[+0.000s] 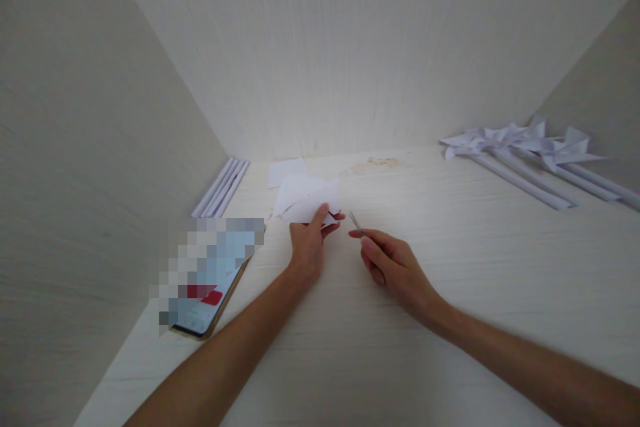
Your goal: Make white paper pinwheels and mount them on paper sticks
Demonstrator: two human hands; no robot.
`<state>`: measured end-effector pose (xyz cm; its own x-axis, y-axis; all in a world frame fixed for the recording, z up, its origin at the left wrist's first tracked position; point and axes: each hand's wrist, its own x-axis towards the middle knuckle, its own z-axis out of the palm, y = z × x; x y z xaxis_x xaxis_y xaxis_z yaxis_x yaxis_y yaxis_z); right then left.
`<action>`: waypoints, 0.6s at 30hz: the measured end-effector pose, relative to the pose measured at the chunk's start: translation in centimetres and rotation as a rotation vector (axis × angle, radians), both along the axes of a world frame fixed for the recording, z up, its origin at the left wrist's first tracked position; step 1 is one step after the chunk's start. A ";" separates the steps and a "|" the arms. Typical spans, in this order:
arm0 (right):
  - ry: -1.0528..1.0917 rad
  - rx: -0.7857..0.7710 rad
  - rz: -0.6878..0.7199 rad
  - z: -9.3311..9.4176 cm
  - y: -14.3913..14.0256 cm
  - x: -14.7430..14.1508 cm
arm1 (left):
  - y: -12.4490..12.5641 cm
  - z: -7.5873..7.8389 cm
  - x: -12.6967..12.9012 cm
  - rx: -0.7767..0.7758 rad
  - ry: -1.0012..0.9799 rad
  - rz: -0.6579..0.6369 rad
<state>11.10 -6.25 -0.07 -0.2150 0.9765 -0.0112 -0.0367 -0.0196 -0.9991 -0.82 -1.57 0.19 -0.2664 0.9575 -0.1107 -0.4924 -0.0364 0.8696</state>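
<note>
In the head view, we see several finished pinwheels [525, 143] lying on rolled sticks at the upper right of the frame, against the side wall. At the middle left, a bundle of plain paper rolls [221, 188] rests along the other wall, not yet fitted with anything. A square sheet [286, 171] lies flat near the back wall, uncut as far as we can tell. So we judge part of the batch done, with at least one more piece under way and spare rolls and paper left.

That piece is the paper [306, 203] at the centre of the frame, partly folded or cut into flaps, raised a little off the table [450, 260]. Our left hand [310, 243] pinches its near edge, thumb on top and fingers under, the forearm coming in from the lower left. Our right hand [393, 267] sits just beside it, curled around a small metal tool [355, 221], likely scissors, whose tip points up toward the paper without touching it. We cannot tell whether the blades are parted. The right forearm runs in from the lower right, low over the table.

A phone [210, 280] lies at the lower left, screen up.
</note>
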 end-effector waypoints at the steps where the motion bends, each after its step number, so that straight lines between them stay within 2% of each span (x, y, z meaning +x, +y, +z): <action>1: 0.017 0.025 -0.031 0.0 -0.1 0.1 | 0.0 0.0 0.0 -0.006 0.003 0.002; 4: 0.046 0.066 -0.147 0.1 1.2 1.0 | -0.1 0.0 0.0 -0.014 0.030 0.003; 7: -0.101 0.155 -0.282 0.3 4.7 2.6 | -0.2 0.0 0.0 -0.017 0.049 0.020; 11: -0.693 0.518 -0.309 0.7 10.9 4.7 | -0.2 0.1 0.0 -0.018 0.050 0.062; 12: -0.851 0.584 -0.285 0.7 12.3 4.9 | -0.2 0.1 0.0 -0.022 0.055 0.060; 14: -1.149 0.623 -0.201 0.8 14.6 5.0 | -0.2 0.0 0.0 -0.035 0.066 0.045; 18: -1.261 0.604 -0.193 0.5 17.4 4.3 | -0.1 -0.2 -0.1 -0.049 0.083 0.008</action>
